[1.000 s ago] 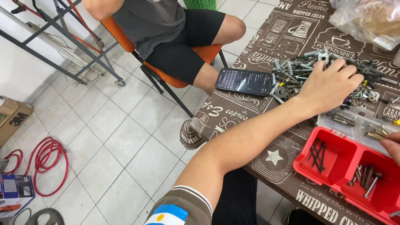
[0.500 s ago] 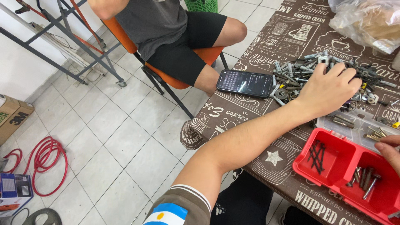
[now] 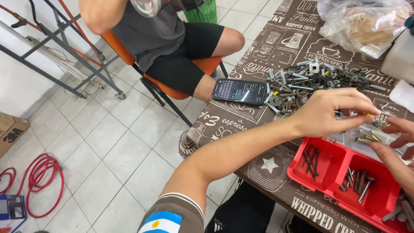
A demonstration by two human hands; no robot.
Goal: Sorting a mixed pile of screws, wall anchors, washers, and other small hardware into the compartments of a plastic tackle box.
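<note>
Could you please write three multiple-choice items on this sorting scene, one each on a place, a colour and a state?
1. Where does the phone lie?
A. On the tablecloth, left of the pile of screws and bolts
B. In the tray
C. On the floor

2. What colour is the compartment tray?
A. Blue
B. Red
C. Grey

3. What state is the phone's screen in?
A. Dark
B. Cracked
C. Lit

Answers: 1 A, it rests on the cloth beside the pile. 2 B, its walls are plainly red. 3 C, the display glows.
</note>
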